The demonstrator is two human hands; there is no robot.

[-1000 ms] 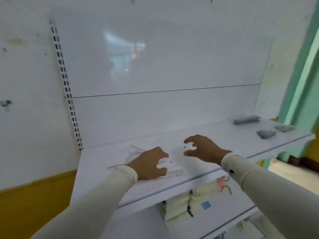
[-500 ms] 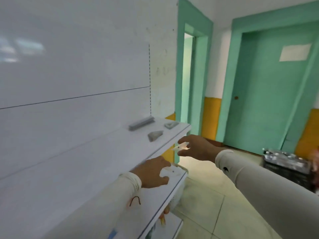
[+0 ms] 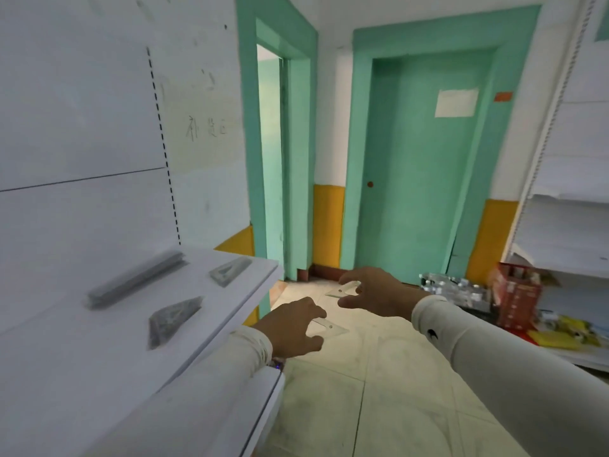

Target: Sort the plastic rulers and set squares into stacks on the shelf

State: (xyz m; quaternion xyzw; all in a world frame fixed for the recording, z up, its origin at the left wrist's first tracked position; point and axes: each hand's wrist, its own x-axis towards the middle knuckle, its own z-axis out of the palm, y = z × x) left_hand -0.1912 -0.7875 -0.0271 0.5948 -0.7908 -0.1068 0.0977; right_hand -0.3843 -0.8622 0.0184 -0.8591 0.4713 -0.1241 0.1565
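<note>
Clear plastic shows in both hands, held out past the end of the white shelf [image 3: 108,351]. The left hand [image 3: 290,328] pinches one set square [image 3: 324,326]; the right hand [image 3: 375,288] pinches another set square [image 3: 342,289]. On the shelf lie a ruler stack [image 3: 136,278] and two set-square stacks [image 3: 173,318] [image 3: 229,270].

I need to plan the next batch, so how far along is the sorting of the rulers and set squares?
Partly done. On the shelf lie a ruler stack and two set-square stacks. In hand: the left hand holds one clear set square, the right hand another, both out past the shelf edge. Left: placing each on its matching stack. Whether more unsorted pieces remain is out of view.
</note>
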